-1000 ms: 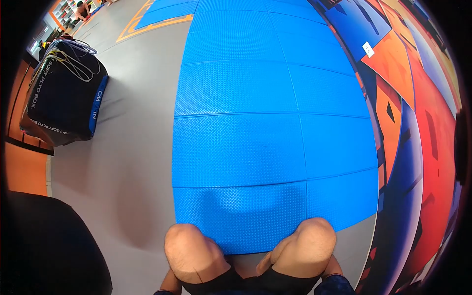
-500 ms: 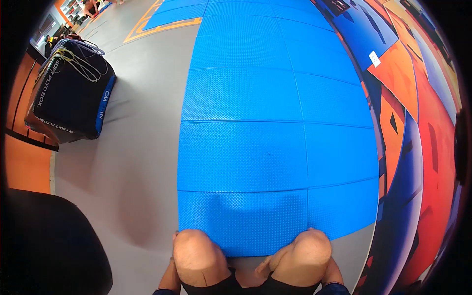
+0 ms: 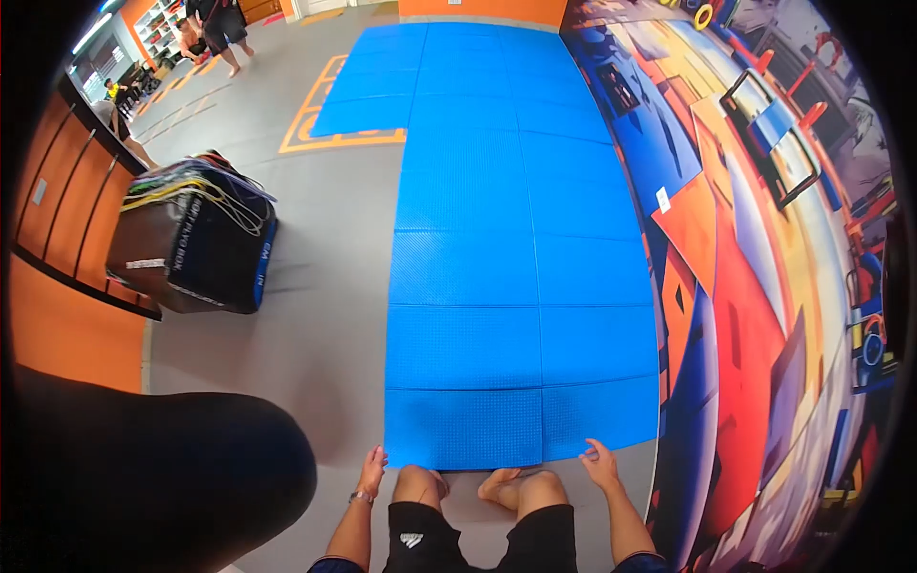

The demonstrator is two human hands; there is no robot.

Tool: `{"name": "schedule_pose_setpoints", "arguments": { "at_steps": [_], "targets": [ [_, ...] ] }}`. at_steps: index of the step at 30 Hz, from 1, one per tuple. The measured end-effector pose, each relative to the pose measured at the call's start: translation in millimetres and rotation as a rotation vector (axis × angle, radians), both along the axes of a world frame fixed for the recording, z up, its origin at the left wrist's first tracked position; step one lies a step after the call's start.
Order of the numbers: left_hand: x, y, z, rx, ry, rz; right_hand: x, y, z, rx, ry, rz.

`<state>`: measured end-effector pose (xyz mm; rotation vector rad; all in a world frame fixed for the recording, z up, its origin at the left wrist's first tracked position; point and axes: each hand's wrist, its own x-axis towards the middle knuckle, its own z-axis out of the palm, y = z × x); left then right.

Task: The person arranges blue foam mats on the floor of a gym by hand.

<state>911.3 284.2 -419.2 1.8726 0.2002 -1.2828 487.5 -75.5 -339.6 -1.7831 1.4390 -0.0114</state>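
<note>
My left hand [image 3: 372, 470] is raised beside my left knee, near the front left corner of the blue mat [image 3: 465, 347]. Its fingers are stretched out with nothing in them, and a bracelet or watch [image 3: 361, 497] circles the wrist. On the other side, my right hand [image 3: 600, 465] is held out past my right knee, fingers apart and holding nothing. It overlaps the mat's front right edge in this view. Between the hands, my bent legs and bare feet [image 3: 497, 484] are at the mat's near edge, below black shorts [image 3: 427, 544].
A black soft plyo box [image 3: 218, 250] with looped cords [image 3: 215, 196] on top stands at left. A painted mural wall [image 3: 726, 315] runs along the right. One person [image 3: 222, 29] walks at the far left. A large dark rounded shape [image 3: 162, 468] fills the lower left.
My view has tilted up, bringing in more of the room. Both hands, mostly hidden beside my knees before, are now out to the sides and empty. My knees appear lower.
</note>
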Motion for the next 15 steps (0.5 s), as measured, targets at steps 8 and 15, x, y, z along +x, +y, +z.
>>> {"name": "schedule_pose_setpoints", "arguments": {
  "at_steps": [8, 15],
  "targets": [
    [-15.0, 3.0, 159.9, -0.133, 0.086, -0.173, 31.6, 60.1, 149.7, 0.031, -0.054, 0.027],
    [-17.1, -0.3, 223.0, -0.169, 0.012, -0.162, 39.8, 95.7, 174.3, 0.032, -0.081, 0.004]
  ]
}}
